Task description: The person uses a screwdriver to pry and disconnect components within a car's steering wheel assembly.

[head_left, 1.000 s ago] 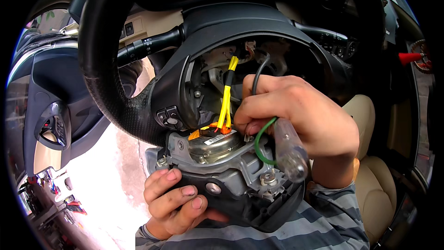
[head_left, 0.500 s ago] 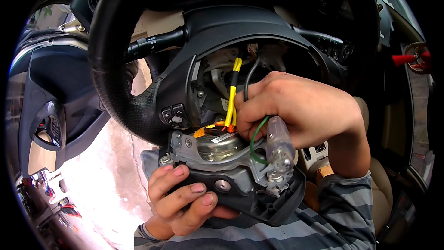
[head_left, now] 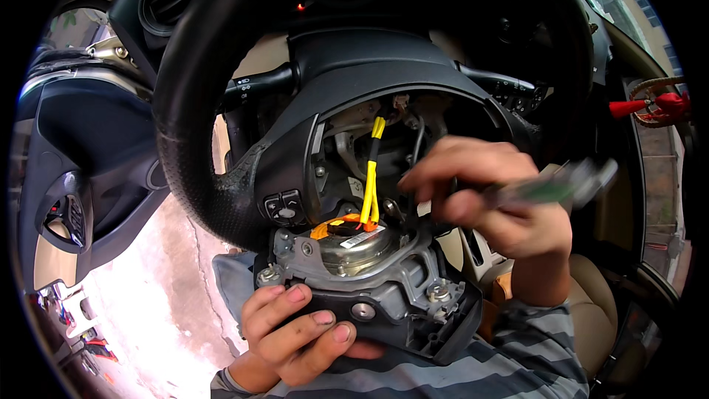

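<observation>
Left hand [head_left: 299, 332] grips one airbag module [head_left: 369, 281]; right hand [head_left: 487, 199] grips one screwdriver [head_left: 561, 186].

Open steering wheel hub cavity [head_left: 384, 155] crossed by yellow wires [head_left: 371, 177]; airbag module [head_left: 369, 281] blocking below; wheel rim [head_left: 192, 140] hemming left; right hand [head_left: 487, 199] filling the right

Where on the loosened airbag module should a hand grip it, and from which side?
Grip the airbag module along its lower black edge, from below, as the left hand does. Its metal back faces up, crowded with bolts and the yellow wires plugged into its centre, so the underside is probably the only clear, broad hold that avoids straining them.
</observation>
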Motion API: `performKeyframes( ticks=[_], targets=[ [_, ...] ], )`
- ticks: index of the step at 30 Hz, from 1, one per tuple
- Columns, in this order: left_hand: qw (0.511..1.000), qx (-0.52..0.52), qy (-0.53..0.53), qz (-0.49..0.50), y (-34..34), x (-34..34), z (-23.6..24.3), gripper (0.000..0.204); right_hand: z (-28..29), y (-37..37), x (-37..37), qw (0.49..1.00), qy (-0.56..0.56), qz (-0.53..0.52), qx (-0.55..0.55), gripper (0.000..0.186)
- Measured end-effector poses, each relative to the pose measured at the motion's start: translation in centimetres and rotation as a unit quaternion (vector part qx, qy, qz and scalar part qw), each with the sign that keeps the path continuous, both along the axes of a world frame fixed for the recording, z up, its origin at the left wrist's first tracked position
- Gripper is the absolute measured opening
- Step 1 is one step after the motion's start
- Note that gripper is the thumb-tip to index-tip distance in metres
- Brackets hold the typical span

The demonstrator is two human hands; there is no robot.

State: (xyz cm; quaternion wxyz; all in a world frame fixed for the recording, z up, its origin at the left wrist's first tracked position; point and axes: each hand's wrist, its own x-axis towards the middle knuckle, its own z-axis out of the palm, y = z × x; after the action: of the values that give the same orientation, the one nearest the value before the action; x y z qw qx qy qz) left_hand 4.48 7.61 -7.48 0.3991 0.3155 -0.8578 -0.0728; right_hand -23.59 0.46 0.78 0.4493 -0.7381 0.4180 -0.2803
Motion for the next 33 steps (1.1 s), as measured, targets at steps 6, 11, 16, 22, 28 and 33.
performKeyframes(
  ticks=[6, 11, 16, 22, 28, 33],
  targets=[
    [1.000, 0.014, -0.023, 0.004, 0.6, 1.2, -0.6, 0.059, -0.4, 3.8, -1.0, 0.952, -0.108, -0.270, -0.098, 0.077],
    [0.999, 0.023, -0.027, 0.012, 1.0, 1.4, -0.7, 0.062, -3.2, 4.2, 0.1, 0.944, -0.227, -0.210, -0.113, 0.059],
    [1.000, 0.001, -0.019, 0.003, 0.6, 0.8, -0.3, 0.063, -4.7, 3.4, 1.5, 0.964, -0.198, -0.142, -0.102, 0.032],
    [0.999, 0.025, -0.032, 0.034, 1.2, 1.3, -0.8, 0.064, -4.9, 3.0, 2.2, 0.961, -0.227, -0.139, -0.071, 0.026],
    [0.999, 0.004, -0.016, 0.034, 0.8, 0.9, -1.0, 0.063, -4.6, 2.8, 2.0, 0.972, -0.195, -0.126, -0.035, 0.022],
    [0.997, 0.010, 0.072, -0.041, -0.4, 0.0, 0.1, 0.049, -5.3, 2.9, 1.9, 0.964, -0.215, -0.154, -0.029, 0.024]
  ],
)
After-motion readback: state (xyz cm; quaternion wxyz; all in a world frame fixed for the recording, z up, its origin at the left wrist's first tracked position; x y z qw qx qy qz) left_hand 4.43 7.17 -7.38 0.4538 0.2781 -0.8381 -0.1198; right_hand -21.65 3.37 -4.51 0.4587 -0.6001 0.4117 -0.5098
